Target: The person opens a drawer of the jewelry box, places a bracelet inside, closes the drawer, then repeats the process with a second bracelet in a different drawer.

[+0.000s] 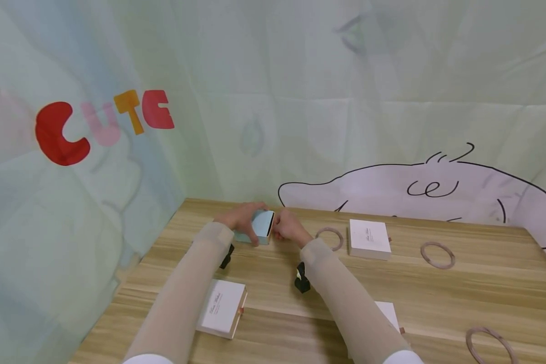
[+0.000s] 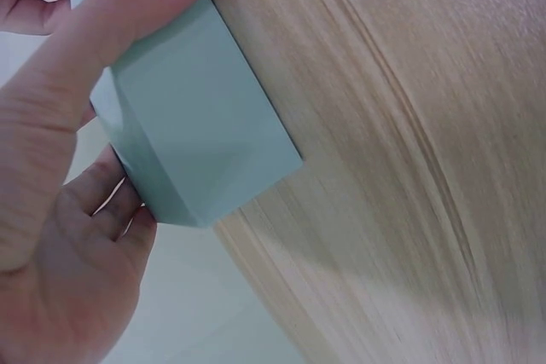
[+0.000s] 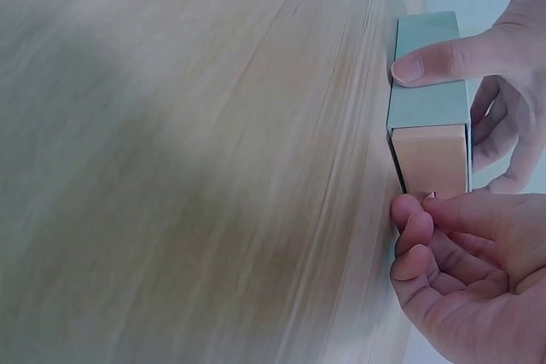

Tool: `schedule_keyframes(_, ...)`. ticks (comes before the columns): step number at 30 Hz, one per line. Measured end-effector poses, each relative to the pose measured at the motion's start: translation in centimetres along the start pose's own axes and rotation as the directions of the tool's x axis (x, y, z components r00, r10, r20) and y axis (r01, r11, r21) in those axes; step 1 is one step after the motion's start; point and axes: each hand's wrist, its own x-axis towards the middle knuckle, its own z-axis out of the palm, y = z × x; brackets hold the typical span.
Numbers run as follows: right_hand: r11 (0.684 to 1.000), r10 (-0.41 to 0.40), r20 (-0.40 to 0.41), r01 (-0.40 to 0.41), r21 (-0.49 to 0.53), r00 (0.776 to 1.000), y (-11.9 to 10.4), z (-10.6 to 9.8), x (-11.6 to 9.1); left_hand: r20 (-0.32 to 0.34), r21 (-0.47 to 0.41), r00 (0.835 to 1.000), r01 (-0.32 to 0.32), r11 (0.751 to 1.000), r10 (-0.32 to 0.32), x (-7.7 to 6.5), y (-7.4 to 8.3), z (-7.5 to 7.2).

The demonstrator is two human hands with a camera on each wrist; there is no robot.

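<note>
Near the table's back left corner lies a pale blue-green drawer box point(image 1: 261, 225). My left hand point(image 1: 243, 218) grips its sleeve, with the thumb across one face point(image 2: 196, 117) and the other fingers on the opposite side. The right hand point(image 1: 291, 226) is at the box's right end. In the right wrist view, its thumb and index finger pinch a small tab point(image 3: 430, 196) on the orange-tan drawer front point(image 3: 432, 159). That front sits about level with the sleeve's edge. The fingertips partly cover the tab.
White boxes with small tabs lie at the right back point(image 1: 370, 238), left front point(image 1: 223, 307) and partly under the right forearm point(image 1: 388, 312). Pinkish-brown rings lie beside the right hand point(image 1: 331, 230), farther right point(image 1: 438, 264) and at the front right point(image 1: 491, 332). A printed cloth point(image 1: 273, 126) hangs behind the table.
</note>
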Motion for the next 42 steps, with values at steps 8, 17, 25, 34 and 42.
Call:
schedule_keyframes(8, 0.999, 0.044, 0.002, -0.044, -0.002, 0.999, 0.00, 0.00, 0.08, 0.023, -0.019, 0.999, 0.031, 0.999, -0.030, 0.23, -0.12, 0.10)
schedule_keyframes(17, 0.998, 0.054, 0.006, -0.054, 0.008, 0.999, 0.01, -0.19, -0.08, 0.015, -0.010, 1.000, 0.019, 1.000, -0.019, 0.23, -0.03, 0.09)
schedule_keyframes(25, 0.999, 0.053, 0.004, -0.053, -0.005, 0.999, 0.11, -0.28, -0.14, 0.020, -0.006, 0.999, 0.031, 0.999, -0.031, 0.20, 0.09, 0.14)
schedule_keyframes(34, 0.998, 0.054, 0.008, -0.054, -0.027, 0.998, 0.10, -0.39, -0.31, 0.012, 0.005, 1.000, 0.025, 1.000, -0.025, 0.35, -0.14, 0.23)
schedule_keyframes(42, 0.998, 0.058, 0.015, -0.057, -0.036, 0.998, 0.16, -0.64, -0.43, 0.016, 0.001, 0.999, 0.032, 0.999, -0.032, 0.46, -0.18, 0.19)
